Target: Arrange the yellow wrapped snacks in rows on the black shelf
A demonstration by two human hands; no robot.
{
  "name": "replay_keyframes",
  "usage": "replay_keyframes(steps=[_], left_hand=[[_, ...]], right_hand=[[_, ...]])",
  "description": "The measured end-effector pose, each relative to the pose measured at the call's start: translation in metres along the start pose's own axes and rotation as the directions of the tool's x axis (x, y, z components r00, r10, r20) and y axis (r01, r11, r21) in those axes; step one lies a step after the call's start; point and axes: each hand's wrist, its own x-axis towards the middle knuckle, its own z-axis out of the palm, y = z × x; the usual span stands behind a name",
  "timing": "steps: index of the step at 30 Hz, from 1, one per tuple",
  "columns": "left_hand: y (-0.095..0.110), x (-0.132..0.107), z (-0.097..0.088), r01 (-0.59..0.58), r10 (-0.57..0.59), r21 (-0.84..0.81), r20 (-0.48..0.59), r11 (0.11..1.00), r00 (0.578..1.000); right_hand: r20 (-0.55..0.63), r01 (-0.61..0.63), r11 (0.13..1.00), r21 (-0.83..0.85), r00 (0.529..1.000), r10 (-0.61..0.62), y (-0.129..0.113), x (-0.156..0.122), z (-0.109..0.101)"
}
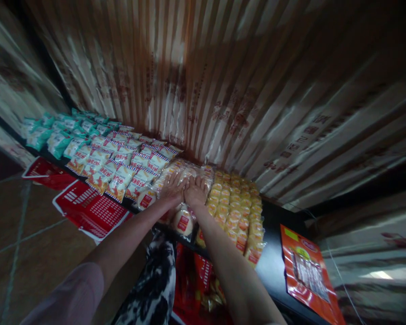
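Note:
My left hand (pixel 172 192) lies with outstretched fingers on rows of clear-wrapped round snacks (pixel 182 222) with red labels. Beside it, my right hand (pixel 195 192) rests on the same packets, its fingers also extended. The two hands nearly meet at the thumbs. What is directly beneath the palms is hidden. Right of my hands stand rows of yellow wrapped snacks (pixel 237 207). To the left are white and blue snack bags (pixel 122 162), laid in overlapping rows.
Teal snack bags (pixel 57 135) fill the far left of the black shelf (pixel 272 234). An orange packet (pixel 307 271) lies at the right. Pleated curtain-like sheeting (pixel 196 81) rises behind. Red printed bags (pixel 91 207) hang below the shelf's front edge.

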Motion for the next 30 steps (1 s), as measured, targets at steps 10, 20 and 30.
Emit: replay_keyframes(steps=[10,20,30], left_hand=[[-0.004,0.0,0.0,0.006,-0.006,-0.004,0.02,1.0,1.0],[-0.006,-0.002,-0.006,0.025,-0.025,-0.053,0.013,0.998,1.0],[-0.004,0.005,-0.023,0.067,-0.067,-0.068,-0.002,0.995,0.998]], right_hand=[[-0.052,0.03,0.999,-0.02,0.998,-0.031,0.0,0.003,0.012],[-0.064,0.066,0.997,-0.04,0.996,-0.069,0.001,0.005,0.016],[-0.15,0.133,0.991,-0.004,0.98,-0.132,-0.002,0.013,0.0]])
